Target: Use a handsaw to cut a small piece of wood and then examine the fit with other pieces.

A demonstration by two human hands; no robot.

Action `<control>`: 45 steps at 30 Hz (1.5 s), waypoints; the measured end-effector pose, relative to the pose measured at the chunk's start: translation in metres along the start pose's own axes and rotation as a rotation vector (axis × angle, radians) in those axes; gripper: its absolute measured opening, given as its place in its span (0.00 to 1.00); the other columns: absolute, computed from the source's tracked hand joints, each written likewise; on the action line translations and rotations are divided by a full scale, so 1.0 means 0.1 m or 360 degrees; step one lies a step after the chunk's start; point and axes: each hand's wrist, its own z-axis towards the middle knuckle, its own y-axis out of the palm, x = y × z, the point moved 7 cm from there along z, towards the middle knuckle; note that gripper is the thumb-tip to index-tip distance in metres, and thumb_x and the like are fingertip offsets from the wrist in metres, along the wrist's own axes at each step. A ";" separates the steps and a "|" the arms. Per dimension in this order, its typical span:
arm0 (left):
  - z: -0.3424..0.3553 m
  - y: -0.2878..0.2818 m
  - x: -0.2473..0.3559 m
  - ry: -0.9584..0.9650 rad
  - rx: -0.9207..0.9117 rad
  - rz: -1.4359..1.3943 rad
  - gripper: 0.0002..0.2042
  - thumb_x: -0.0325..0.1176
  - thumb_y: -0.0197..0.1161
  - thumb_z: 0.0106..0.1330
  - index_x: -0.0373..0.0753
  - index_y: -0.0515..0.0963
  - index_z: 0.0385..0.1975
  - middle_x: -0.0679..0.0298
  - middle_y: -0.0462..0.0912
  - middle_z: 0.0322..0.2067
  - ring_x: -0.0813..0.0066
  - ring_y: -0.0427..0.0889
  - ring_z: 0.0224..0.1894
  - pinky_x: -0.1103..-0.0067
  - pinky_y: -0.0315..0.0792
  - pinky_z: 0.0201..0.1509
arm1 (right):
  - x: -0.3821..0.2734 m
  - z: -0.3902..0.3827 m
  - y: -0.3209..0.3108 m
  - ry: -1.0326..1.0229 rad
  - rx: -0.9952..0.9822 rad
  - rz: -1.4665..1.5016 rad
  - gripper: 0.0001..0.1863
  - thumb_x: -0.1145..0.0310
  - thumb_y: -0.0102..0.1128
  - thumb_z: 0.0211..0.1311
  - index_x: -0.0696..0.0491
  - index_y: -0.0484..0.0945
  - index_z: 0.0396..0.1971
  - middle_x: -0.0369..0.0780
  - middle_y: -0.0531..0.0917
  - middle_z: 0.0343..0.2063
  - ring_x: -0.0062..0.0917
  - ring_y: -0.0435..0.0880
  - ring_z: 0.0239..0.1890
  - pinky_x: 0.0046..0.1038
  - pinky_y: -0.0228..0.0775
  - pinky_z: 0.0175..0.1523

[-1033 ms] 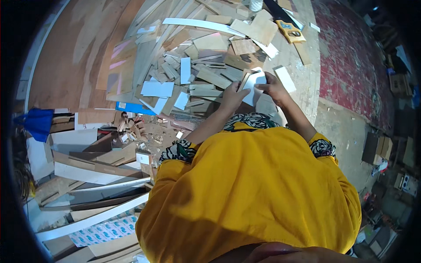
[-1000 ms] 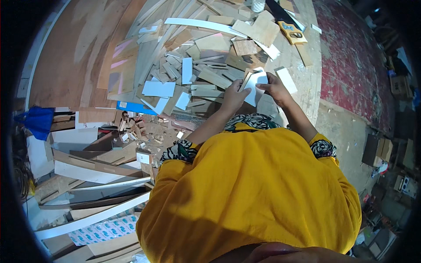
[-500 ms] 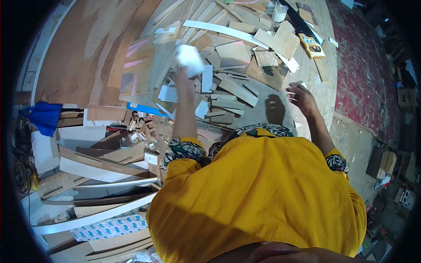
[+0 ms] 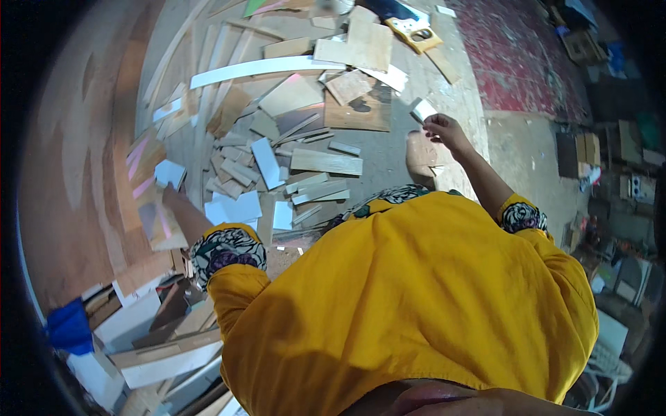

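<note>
At the left, my left hand [image 4: 175, 197] is closed on a white-faced offcut [image 4: 169, 173], held over a pink-streaked wooden board [image 4: 143, 151]. The hand's fingers are partly hidden behind the piece. On the right, my right hand [image 4: 445, 130] pinches a small pale block [image 4: 422, 109] at its fingertips, above the worktop. Between the hands lie loose wood strips [image 4: 326, 162], a white rectangular piece [image 4: 267, 163] and more white-faced offcuts [image 4: 232, 208].
A handsaw with a yellow handle [image 4: 415, 35] lies at the far side. A long white strip [image 4: 260, 67] crosses the scraps. Large plywood sheets [image 4: 76, 152] cover the left. A blue bag [image 4: 69, 327] and stacked boards [image 4: 170, 350] sit at the lower left.
My left hand has moved left with the white-faced offcut. The right hand's fingers, spread before, now pinch the small block. The whole view has turned and shifted.
</note>
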 end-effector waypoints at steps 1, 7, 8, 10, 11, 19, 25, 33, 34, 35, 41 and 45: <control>0.04 -0.11 -0.01 -0.0040 0.0156 0.0098 0.16 0.35 0.54 0.63 0.26 0.69 0.42 0.53 0.71 0.44 0.57 0.74 0.47 0.62 0.75 0.47 | -0.03 0.05 -0.12 -0.0093 0.0075 -0.0034 0.07 0.66 0.57 0.58 0.51 0.75 0.34 0.31 0.79 0.29 0.16 0.76 0.31 0.20 0.68 0.37; -1.19 0.58 0.67 0.1052 0.0487 0.1029 0.22 0.35 0.61 0.54 0.28 0.70 0.47 0.52 0.73 0.46 0.59 0.74 0.49 0.70 0.69 0.54 | 0.06 0.01 -0.87 -0.0528 0.0775 -0.1149 0.21 0.56 0.65 0.47 0.54 0.77 0.37 0.45 0.80 0.32 0.36 0.80 0.35 0.31 0.72 0.42; -1.49 0.60 0.79 0.1297 0.0612 0.1197 0.23 0.34 0.63 0.53 0.29 0.71 0.48 0.52 0.73 0.46 0.59 0.74 0.49 0.71 0.68 0.56 | 0.03 -0.01 -0.75 -0.0587 0.0784 -0.1330 0.25 0.52 0.67 0.44 0.54 0.77 0.39 0.49 0.79 0.36 0.40 0.80 0.38 0.34 0.71 0.46; -1.88 0.65 0.76 0.1475 0.0430 0.1152 0.24 0.32 0.62 0.52 0.30 0.70 0.50 0.50 0.72 0.48 0.58 0.73 0.51 0.71 0.66 0.57 | -0.18 -0.10 -0.33 -0.0500 0.0590 -0.1687 0.31 0.52 0.69 0.41 0.50 0.73 0.46 0.49 0.77 0.40 0.42 0.76 0.44 0.36 0.70 0.49; -2.12 0.83 0.73 0.1646 0.0197 0.1091 0.25 0.30 0.62 0.51 0.31 0.69 0.52 0.48 0.71 0.50 0.56 0.71 0.53 0.71 0.65 0.59 | -0.14 -0.10 -0.29 -0.0507 0.0614 -0.1767 0.31 0.52 0.69 0.40 0.51 0.73 0.46 0.49 0.77 0.40 0.42 0.76 0.44 0.37 0.70 0.49; -3.53 1.13 0.40 0.1668 -0.0380 0.1039 0.24 0.25 0.60 0.53 0.31 0.68 0.52 0.49 0.69 0.53 0.56 0.65 0.58 0.69 0.55 0.64 | 0.07 0.00 0.01 -0.0066 -0.0476 0.0298 0.27 0.55 0.53 0.56 0.57 0.68 0.51 0.44 0.81 0.36 0.31 0.79 0.37 0.29 0.70 0.45; -4.99 1.82 -0.16 0.1257 -0.1327 0.0957 0.21 0.24 0.59 0.56 0.34 0.70 0.52 0.56 0.74 0.50 0.63 0.70 0.55 0.74 0.60 0.60 | -0.31 -0.31 0.35 0.0069 -0.1231 0.1204 0.24 0.60 0.39 0.62 0.62 0.67 0.51 0.54 0.78 0.40 0.39 0.81 0.37 0.33 0.74 0.44; -5.88 2.30 -1.23 -0.0289 -0.1929 0.0394 0.14 0.33 0.59 0.62 0.32 0.74 0.44 0.62 0.77 0.42 0.80 0.74 0.42 0.82 0.69 0.46 | -0.22 -0.44 0.62 -0.0056 -0.1023 0.0614 0.22 0.59 0.55 0.59 0.60 0.72 0.47 0.38 0.80 0.36 0.20 0.78 0.31 0.23 0.71 0.40; -5.90 2.30 -1.31 -0.0228 -0.1912 0.0497 0.14 0.35 0.59 0.62 0.32 0.74 0.42 0.62 0.78 0.39 0.81 0.75 0.40 0.82 0.69 0.44 | -0.25 -0.50 0.67 -0.0167 -0.0935 0.0358 0.22 0.58 0.56 0.59 0.59 0.73 0.47 0.37 0.79 0.35 0.19 0.77 0.30 0.21 0.70 0.39; -5.89 2.29 -1.37 -0.0167 -0.1892 0.0599 0.14 0.37 0.59 0.62 0.32 0.74 0.41 0.63 0.79 0.37 0.81 0.75 0.38 0.82 0.69 0.42 | -0.21 -0.48 0.65 -0.0155 -0.0904 0.0369 0.21 0.62 0.60 0.56 0.60 0.74 0.45 0.36 0.80 0.34 0.16 0.77 0.32 0.20 0.70 0.39; -6.03 2.27 -1.66 -0.0675 -0.1835 0.0316 0.15 0.38 0.56 0.64 0.33 0.73 0.43 0.62 0.79 0.37 0.76 0.77 0.38 0.79 0.70 0.44 | 0.03 -0.49 0.48 -0.0565 -0.0962 -0.0376 0.19 0.73 0.68 0.45 0.59 0.77 0.41 0.36 0.82 0.32 0.17 0.78 0.34 0.22 0.71 0.42; -5.94 2.29 -1.62 -0.0808 -0.1730 0.0017 0.15 0.37 0.52 0.66 0.31 0.70 0.44 0.55 0.78 0.40 0.66 0.79 0.41 0.73 0.72 0.48 | -0.08 -0.34 0.28 -0.0648 -0.0878 -0.1001 0.11 0.67 0.68 0.45 0.55 0.79 0.29 0.36 0.82 0.25 0.17 0.78 0.29 0.22 0.70 0.38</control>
